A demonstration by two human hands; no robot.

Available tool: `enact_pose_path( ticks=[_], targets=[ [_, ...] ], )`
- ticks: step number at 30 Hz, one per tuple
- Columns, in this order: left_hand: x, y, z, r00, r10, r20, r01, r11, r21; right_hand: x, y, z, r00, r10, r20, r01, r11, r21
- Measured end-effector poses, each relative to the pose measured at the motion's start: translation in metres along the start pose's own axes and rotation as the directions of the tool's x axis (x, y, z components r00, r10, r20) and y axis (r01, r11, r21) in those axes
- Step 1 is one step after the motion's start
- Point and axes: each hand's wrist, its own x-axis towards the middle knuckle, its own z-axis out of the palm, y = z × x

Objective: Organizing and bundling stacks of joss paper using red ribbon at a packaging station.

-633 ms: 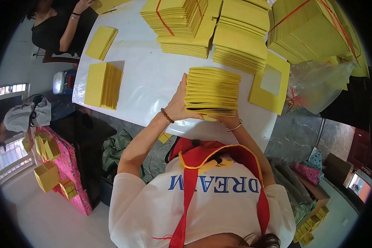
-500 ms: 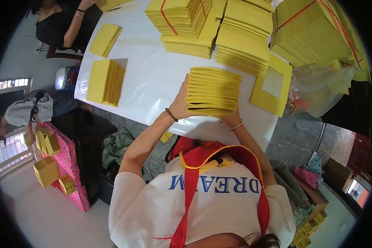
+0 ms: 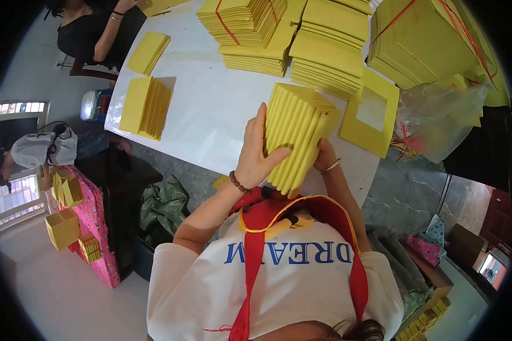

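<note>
Between my two hands, above the near edge of the table, is a thick stack of folded yellow card pieces. It stands tilted, with the rounded folds of the pieces toward me. My left hand is wrapped around the stack's left side, the thumb lying across the folds and the fingers along the flat face. On the right side my right hand grips the lower part; some of its fingers are hidden behind the stack.
Two smaller yellow stacks sit on the white-covered table to the left. Tall yellow piles fill the far side. A yellow panel and clear plastic bag are on the right. Two other people are at the left.
The held stack has been turned and tipped upward, so its folds now run lengthwise toward me. My left hand has shifted onto its side, with the thumb now in sight.
</note>
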Motion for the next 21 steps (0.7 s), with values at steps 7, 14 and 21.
enact_pose_path(
  ticks=[7,14,21],
  targets=[
    [0.001,0.026,0.006,0.992,-0.111,0.052,0.114,0.992,-0.062,-0.019,0.015,-0.011,0.99,0.004,0.138,-0.03,0.982,0.186],
    [0.016,0.019,0.002,0.964,-0.231,0.129,0.262,0.903,-0.341,-0.07,0.022,-0.013,0.993,-0.003,0.119,-0.024,0.974,0.224],
    [0.023,0.013,0.003,0.996,-0.078,0.035,0.079,0.997,-0.028,-0.05,0.026,-0.009,0.994,-0.016,0.107,-0.012,0.966,0.258]
  ],
)
